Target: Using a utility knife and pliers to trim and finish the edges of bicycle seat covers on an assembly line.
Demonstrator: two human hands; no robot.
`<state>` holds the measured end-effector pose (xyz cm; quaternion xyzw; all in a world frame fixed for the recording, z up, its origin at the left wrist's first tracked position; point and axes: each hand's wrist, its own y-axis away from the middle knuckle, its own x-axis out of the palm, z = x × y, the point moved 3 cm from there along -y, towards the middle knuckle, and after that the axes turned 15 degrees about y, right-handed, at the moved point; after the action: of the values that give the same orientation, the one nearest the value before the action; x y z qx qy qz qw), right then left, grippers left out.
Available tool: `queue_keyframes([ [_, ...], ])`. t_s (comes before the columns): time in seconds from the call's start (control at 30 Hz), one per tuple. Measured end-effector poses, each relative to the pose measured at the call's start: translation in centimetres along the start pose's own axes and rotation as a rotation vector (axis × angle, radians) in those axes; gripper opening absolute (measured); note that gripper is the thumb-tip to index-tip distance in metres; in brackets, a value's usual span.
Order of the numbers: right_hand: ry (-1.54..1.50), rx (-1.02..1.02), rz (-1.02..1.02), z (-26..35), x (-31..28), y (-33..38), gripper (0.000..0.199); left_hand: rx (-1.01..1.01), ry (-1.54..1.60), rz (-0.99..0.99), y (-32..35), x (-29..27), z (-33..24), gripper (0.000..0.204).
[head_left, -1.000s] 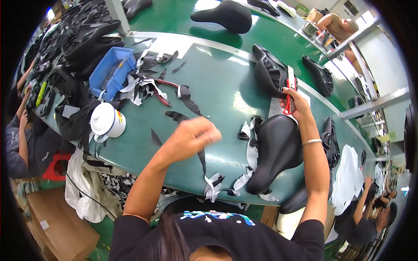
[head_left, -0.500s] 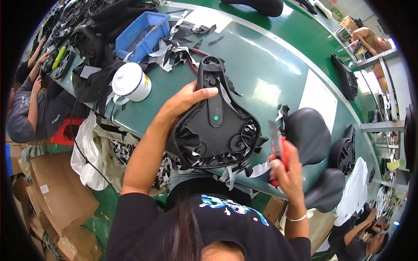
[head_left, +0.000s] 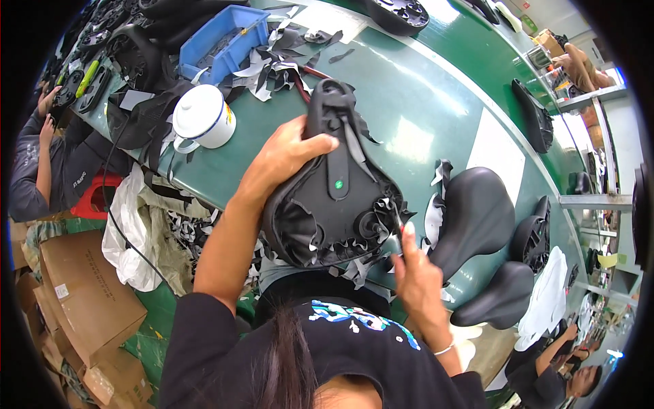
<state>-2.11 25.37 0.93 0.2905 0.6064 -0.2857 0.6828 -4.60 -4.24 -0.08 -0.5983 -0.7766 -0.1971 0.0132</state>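
A black bicycle saddle (head_left: 319, 215) lies upside down at the table's near edge, its narrow nose pointing away from me. Ragged strips of cover material curl around the inside of its rim. My left hand (head_left: 291, 153) grips it from the left near the nose, thumb pressed on the underside. My right hand (head_left: 421, 283) is closed around a red-handled utility knife (head_left: 398, 219), mostly hidden by the fingers. The blade is at the saddle's right rim, among the folded strips. Grey and white scraps (head_left: 357, 271) hang below the saddle's wide end.
Finished black saddles (head_left: 479, 215) and an upturned one (head_left: 533, 238) lie to the right. At the left stand a lidded white mug (head_left: 203, 117) and a blue bin (head_left: 223, 49) beside cut scraps (head_left: 262, 76). A co-worker (head_left: 58, 174) sits far left. Cardboard boxes (head_left: 88, 293) stand below.
My right hand has swung left with the knife, from the air beside the saddle onto its right rim. The held saddle has shifted slightly. On the green surface behind, another saddle shows more.
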Motion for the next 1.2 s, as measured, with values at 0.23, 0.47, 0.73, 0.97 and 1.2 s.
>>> queue_keyframes([
  [0.23, -0.429, 0.065, -0.061, -0.3, -0.6, 2.1, 0.065, 0.086, 0.151, -0.247, 5.1, -0.7, 1.4, 0.048],
  [0.47, -0.514, 0.044, -0.377, 0.5, -3.1, -8.7, 0.055, 0.202, 0.301, -0.420, 7.4, -0.5, 3.3, 0.053],
  [0.73, -0.790, -0.055, -0.284, 0.9, -5.0, -9.6, 0.057, 0.723, -1.028, 0.112, 4.6, 7.9, -2.1, 0.038],
  [0.97, -0.240, -0.297, -0.361, -3.9, -4.1, -6.1, 0.058, 0.547, -0.796, 0.211, 1.3, 6.8, -0.3, 0.023],
  [1.2, 0.017, -0.098, -0.173, -1.2, -1.8, -2.6, 0.059, 0.307, 0.358, -0.051, 0.5, 4.8, -1.7, 0.027],
])
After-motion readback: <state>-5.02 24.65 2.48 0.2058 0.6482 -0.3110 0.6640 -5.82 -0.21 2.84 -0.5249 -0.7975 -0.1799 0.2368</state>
